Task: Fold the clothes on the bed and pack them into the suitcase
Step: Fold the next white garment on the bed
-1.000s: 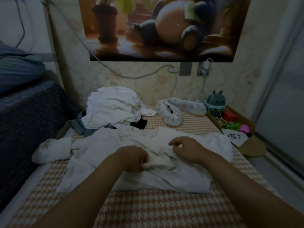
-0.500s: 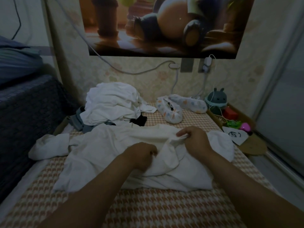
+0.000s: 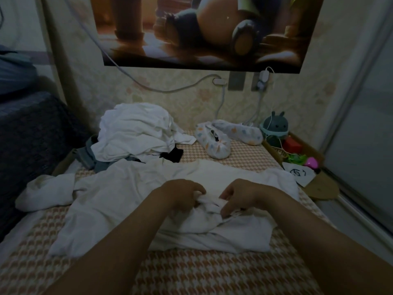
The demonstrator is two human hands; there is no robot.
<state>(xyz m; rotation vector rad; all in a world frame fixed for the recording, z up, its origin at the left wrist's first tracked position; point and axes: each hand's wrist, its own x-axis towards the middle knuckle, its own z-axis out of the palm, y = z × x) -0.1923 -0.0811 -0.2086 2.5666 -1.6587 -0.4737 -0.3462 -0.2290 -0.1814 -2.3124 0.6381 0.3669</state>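
A crumpled white garment (image 3: 119, 194) lies spread across the bed (image 3: 191, 271), one sleeve trailing to the left. My left hand (image 3: 180, 193) and my right hand (image 3: 240, 194) sit close together over its middle, each pinching a bunched fold of the white cloth between fingers and thumb. Behind it a heap of white clothes (image 3: 136, 133) rests on grey and black garments near the wall. No suitcase is in view.
Two patterned slippers (image 3: 214, 141) lie at the back of the bed. A low wooden shelf at the right holds a round dark toy (image 3: 275, 126), a red box (image 3: 293, 145) and small bright items. A dark sofa-like edge (image 3: 32, 135) borders the left.
My right hand has come back from the garment's far edge toward the middle. Both hands now meet and pinch the same bunched fold.
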